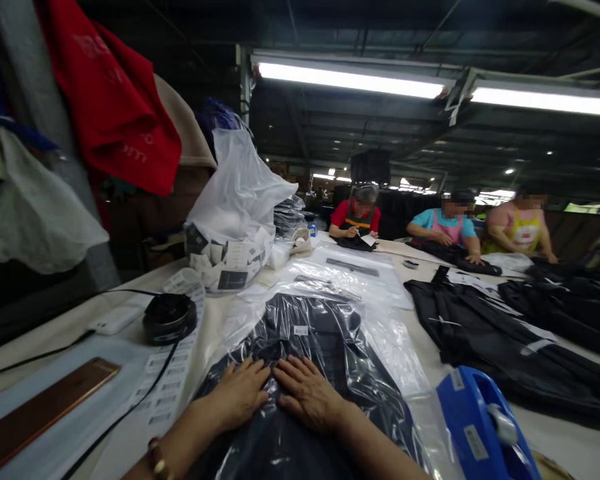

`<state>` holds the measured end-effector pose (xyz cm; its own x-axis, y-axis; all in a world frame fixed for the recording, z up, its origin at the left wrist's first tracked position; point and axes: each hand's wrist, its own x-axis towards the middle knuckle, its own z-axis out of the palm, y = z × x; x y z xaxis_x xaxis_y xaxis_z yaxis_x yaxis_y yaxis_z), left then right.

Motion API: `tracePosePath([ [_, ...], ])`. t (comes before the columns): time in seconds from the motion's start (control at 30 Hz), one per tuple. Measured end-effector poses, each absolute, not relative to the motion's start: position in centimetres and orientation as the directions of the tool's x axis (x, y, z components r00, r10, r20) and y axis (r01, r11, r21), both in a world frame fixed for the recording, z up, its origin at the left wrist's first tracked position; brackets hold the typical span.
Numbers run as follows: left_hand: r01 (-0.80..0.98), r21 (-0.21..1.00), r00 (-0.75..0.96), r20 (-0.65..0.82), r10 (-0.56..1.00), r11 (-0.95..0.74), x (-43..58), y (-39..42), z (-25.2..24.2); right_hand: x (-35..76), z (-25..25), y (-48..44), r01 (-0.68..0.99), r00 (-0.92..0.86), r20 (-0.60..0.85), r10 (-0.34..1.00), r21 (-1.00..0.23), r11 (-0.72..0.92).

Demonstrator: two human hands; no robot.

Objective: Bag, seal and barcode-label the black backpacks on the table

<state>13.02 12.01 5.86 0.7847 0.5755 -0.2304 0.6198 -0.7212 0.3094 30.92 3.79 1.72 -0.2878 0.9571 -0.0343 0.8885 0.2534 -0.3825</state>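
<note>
A black backpack (325,347) lies flat in front of me inside a clear plastic bag (387,413). My left hand (243,390) rests palm down on the plastic, fingers stretched forward. Beside it, my right hand (307,393) also presses flat on the bag, its fingers spread. The two hands are close together but apart. A small white barcode label (301,330) sits on the packed item beyond my fingertips. More clear plastic bags (353,267) lie flat just past it.
To the right stands a blue tape dispenser (480,427), with black backpacks (490,333) behind it. On the left are a phone (50,407), a black round device (170,317), a barcode label strip (167,380) and a bag of labels (235,260). Several people work across the table.
</note>
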Motion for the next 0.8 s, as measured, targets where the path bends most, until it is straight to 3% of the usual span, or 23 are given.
tracePosePath([
  [0.1,0.688,0.282,0.724,-0.325,0.608,-0.668,9.6,10.0,7.0,30.3,3.2,2.4,0.915,-0.232,-0.151,0.961,-0.369,0.163],
  [0.2,0.76,0.323,0.648,-0.309,0.697,-0.564,6.4,8.8,6.7,30.6,4.5,-0.7,0.94,-0.149,-0.25,0.957,-0.336,0.059],
  [0.27,0.801,0.408,0.561,-0.252,0.788,-0.439,4.6,8.4,5.9,32.0,4.3,-3.5,0.963,0.045,-0.243,0.969,-0.249,-0.107],
  [0.33,0.764,0.566,0.477,-0.172,0.862,-0.31,3.2,8.4,5.1,34.3,3.2,-6.2,0.931,0.312,-0.114,0.943,-0.16,-0.327],
  [0.4,0.645,0.751,0.368,-0.148,0.918,-0.138,2.2,8.5,4.2,36.6,1.7,-8.5,0.851,0.459,-0.07,0.886,-0.252,-0.461],
  [0.47,0.465,0.882,0.27,-0.222,0.937,0.075,1.8,8.5,3.7,38.3,0.5,-9.9,0.734,0.597,-0.062,0.8,-0.359,-0.576],
  [0.53,0.316,0.921,0.236,-0.309,0.921,0.228,1.9,8.2,3.5,38.8,-0.1,-10.5,0.593,0.721,-0.064,0.69,-0.457,-0.663],
  [0.67,0.158,0.942,0.338,-0.333,0.88,0.295,2.9,7.4,4.6,37.7,1.1,-10.1,0.335,0.803,-0.162,0.573,-0.673,-0.659],
  [0.8,0.07,0.944,0.367,-0.325,0.872,0.323,3.3,6.6,6.3,37.1,3.8,-10.6,0.292,0.808,-0.159,0.567,-0.729,-0.62],
])
